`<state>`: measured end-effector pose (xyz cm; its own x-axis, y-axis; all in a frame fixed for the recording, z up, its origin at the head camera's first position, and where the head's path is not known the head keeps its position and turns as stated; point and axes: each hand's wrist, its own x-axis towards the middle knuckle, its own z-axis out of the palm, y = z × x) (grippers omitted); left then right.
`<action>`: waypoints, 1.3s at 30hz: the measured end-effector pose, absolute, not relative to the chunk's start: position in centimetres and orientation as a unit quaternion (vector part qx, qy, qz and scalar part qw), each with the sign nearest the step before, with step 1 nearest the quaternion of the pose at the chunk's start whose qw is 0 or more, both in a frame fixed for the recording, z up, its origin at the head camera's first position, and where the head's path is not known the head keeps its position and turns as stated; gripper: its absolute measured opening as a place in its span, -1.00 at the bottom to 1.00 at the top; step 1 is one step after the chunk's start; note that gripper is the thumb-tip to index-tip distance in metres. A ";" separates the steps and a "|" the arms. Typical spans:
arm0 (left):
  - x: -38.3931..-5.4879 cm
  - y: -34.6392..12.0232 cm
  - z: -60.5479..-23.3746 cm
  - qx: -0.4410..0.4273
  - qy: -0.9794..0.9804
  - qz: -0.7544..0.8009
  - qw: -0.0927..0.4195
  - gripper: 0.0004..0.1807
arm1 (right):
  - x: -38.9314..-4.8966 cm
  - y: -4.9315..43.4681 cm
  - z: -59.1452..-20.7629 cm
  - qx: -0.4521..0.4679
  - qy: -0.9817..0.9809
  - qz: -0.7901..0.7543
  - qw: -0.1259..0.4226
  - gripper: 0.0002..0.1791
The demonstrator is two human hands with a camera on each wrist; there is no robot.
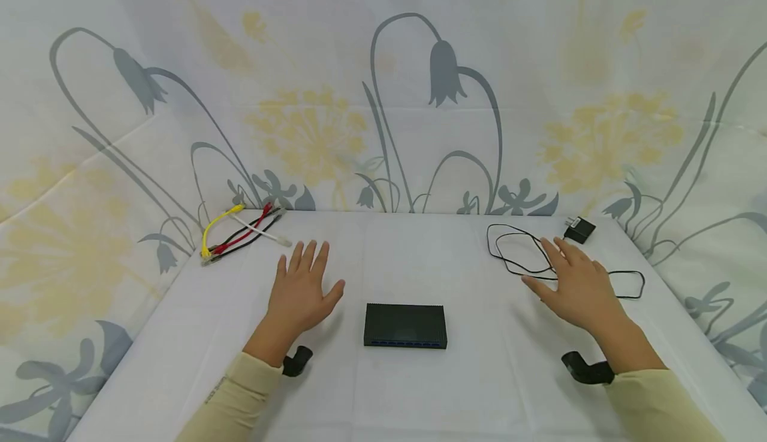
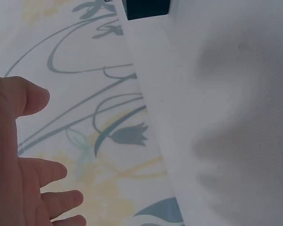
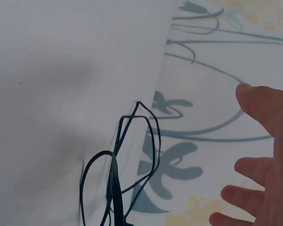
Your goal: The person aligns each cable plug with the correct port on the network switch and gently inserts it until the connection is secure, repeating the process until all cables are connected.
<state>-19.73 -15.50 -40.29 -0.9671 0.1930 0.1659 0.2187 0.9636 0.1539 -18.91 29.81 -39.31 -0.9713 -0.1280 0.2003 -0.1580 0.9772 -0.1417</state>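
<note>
Between the two hands, a flat black box with a row of blue ports along its near edge, like a network switch point(image 1: 405, 326), lies on the white table. To its left my left hand point(image 1: 301, 290) hovers with fingers spread, holding nothing; the left wrist view shows its thumb point(image 2: 33, 98) apart from anything. My right hand point(image 1: 578, 287) is held over the table at the right, fingers extended and nothing in them. Beneath and behind it lies a looped black cable point(image 1: 509, 262), also seen in the right wrist view, and a black power adapter point(image 1: 579, 230) sits just beyond.
At the back left lies a bundle of short network cables: yellow point(image 1: 210, 232), red point(image 1: 242, 234), black and white. A flower-printed cloth point(image 1: 311, 62) hangs behind and at both sides of the table point(image 1: 407, 395). Black wrist mounts point(image 1: 587, 369) stick out at both cuffs.
</note>
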 end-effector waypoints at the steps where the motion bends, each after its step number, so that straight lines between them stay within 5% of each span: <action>1: -19.7 -15.4 -40.3 -0.107 -0.987 -0.088 0.079 -0.17 | -18.9 30.1 -39.3 0.078 -0.989 0.076 0.100 -0.08; 16: -19.1 -13.9 -41.2 -0.148 -0.973 -0.114 0.133 -0.26 | -17.9 33.0 -38.4 0.081 -0.990 0.114 0.024 -0.43; 39: -18.2 -11.5 -42.6 -0.197 -0.963 -0.183 0.033 -0.28 | -17.3 37.1 -38.9 0.042 -0.989 0.137 -0.034 -0.70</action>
